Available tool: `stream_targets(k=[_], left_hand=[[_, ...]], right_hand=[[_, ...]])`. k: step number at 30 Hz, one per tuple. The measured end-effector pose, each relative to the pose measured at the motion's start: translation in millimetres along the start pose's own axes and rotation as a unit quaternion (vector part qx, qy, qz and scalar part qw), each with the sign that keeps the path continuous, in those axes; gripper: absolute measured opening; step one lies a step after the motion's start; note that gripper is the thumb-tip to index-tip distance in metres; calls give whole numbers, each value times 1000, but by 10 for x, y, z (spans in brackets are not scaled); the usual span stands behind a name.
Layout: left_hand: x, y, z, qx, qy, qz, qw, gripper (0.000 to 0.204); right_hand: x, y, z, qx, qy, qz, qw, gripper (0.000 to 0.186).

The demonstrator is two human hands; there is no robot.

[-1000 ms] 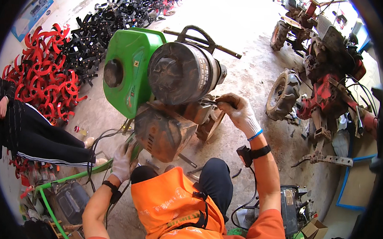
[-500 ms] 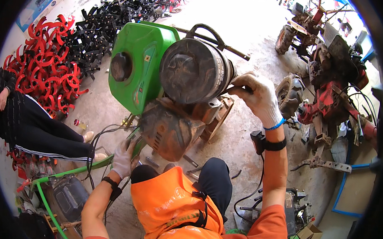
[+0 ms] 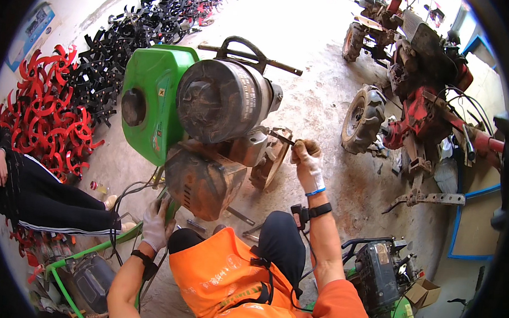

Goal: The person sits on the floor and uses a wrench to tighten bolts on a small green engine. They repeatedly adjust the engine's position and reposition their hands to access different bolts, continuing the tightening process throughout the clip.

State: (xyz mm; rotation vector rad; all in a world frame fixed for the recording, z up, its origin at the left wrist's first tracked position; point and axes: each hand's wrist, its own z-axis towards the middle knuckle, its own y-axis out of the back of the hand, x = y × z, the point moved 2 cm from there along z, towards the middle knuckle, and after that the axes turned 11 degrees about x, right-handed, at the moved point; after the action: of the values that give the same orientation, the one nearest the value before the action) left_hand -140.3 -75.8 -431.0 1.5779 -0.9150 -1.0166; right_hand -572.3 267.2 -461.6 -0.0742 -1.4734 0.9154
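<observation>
My right hand (image 3: 308, 161) pinches a thin dark rod (image 3: 281, 138) to the lower right of the round black canister (image 3: 211, 103).
My right forearm reaches up from the lower edge, wrist nearly straight, thumb and fingers narrowed around the rod's near end; its far end points back toward the canister's lower right side. My left hand (image 3: 157, 226), well below the canister and a little left, lies against the green bar (image 3: 109, 242), fingers pointing up; I cannot tell whether they close around it. The grimy brown cover (image 3: 199, 179) sits just below the canister, the green tank (image 3: 155, 98) just left of it.
</observation>
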Motion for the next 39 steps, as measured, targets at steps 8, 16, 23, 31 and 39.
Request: stream_targets(k=[8,16,23,31,39], left_hand=[[-44,35,9,12,2,-12,1000,80],[-3,-4,-11,6,-3,1,1000,83],[23,-10,-12,17,-1,-4,1000,85],[-12,-7,7,-4,-4,-6,1000,85],[-2,-33,-4,-13,-10,-1,1000,85]], right_hand=[[-346,-496,-333,-73,-19,-48,996,16],[-259,-974,-479,-36,-118,-2,992,31],[-307,-1048,-489,-15,-164,62,984,28],[-242,-1253,-523,-77,-204,68,974,31],[-403,-1130,-540,-20,-166,43,985,36]])
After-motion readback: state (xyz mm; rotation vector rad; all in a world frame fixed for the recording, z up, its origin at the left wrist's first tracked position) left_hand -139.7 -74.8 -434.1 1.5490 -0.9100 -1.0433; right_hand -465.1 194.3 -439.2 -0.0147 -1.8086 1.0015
